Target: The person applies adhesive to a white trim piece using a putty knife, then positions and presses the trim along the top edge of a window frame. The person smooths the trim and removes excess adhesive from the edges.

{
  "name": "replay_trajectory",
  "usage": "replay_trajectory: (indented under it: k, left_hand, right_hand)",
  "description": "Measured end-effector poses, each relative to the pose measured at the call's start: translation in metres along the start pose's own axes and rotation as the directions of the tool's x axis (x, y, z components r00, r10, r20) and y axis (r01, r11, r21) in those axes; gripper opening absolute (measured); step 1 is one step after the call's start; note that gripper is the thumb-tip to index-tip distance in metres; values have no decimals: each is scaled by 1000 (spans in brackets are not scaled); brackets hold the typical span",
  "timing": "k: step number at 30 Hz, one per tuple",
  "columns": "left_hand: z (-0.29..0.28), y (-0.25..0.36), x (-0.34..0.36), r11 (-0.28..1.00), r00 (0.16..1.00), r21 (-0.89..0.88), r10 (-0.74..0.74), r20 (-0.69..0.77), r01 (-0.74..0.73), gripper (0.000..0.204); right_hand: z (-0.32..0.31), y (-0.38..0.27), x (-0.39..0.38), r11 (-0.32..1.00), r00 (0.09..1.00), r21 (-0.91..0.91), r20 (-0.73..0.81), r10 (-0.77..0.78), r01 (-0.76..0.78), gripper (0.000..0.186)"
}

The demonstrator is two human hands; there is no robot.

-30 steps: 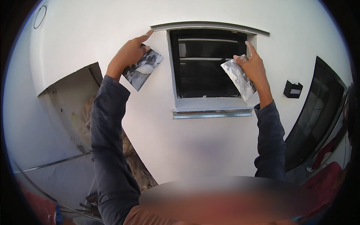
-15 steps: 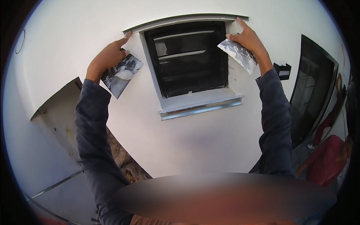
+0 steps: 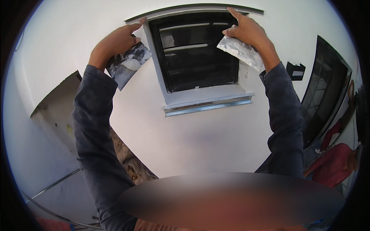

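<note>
Both my arms reach up to a grey metal strip (image 3: 181, 9) along the top edge of a window recess in a white wall. My left hand (image 3: 115, 47) is closed round a wide putty knife (image 3: 124, 77), its blade smeared with white filler. Its extended index finger points at the strip's underside near the left end. In my right hand (image 3: 252, 32) is a second putty knife (image 3: 241, 50), its blade largely coated in white. That hand's index finger rests on the strip, inward from its right end. The handles are hidden by my hands.
A dark louvred window (image 3: 196, 54) sits inside the recess. Below the sill runs a shiny metal profile (image 3: 208, 107). To the right are a black wall box (image 3: 296, 71), a dark glazed door (image 3: 325, 88) and a person in red (image 3: 333, 163). A recessed opening (image 3: 58, 119) is at left.
My right hand has slid left along the strip, away from its right end. My left index finger has shifted slightly right. The view has tilted, so the window sits higher.
</note>
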State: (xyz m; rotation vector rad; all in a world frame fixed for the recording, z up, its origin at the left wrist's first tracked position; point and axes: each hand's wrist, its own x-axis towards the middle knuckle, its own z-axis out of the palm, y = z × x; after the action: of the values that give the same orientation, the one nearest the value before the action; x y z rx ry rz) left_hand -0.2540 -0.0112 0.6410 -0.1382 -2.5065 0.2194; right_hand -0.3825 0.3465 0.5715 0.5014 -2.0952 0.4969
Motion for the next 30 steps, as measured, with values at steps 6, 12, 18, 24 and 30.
replay_trajectory:
  k: [6, 12, 18, 24, 30]
  left_hand:
    - [-3, 4, 0, 998, 1000, 71, 5, -28, -3, 54]
    - [1, 4, -4, 996, 996, 83, 24, -88, -16, 50]
    - [7, -5, 8, 987, 999, 163, -6, -31, 11, 48]
    - [15, -25, 13, 994, 996, 110, 32, -81, -23, 48]
    - [17, 7, -8, 992, 993, 125, 21, -117, -7, 60]
  right_hand:
    - [-8, -31, 2, 994, 999, -104, 33, 27, -23, 94]
    - [-37, -63, -18, 980, 999, -198, -33, -12, 5, 72]
    - [-38, -71, -8, 953, 984, -300, 151, 99, -50, 88]
    - [-28, -57, -8, 962, 994, -272, 102, 30, -1, 83]
    - [-26, -58, -13, 983, 999, -181, 41, 19, -11, 88]
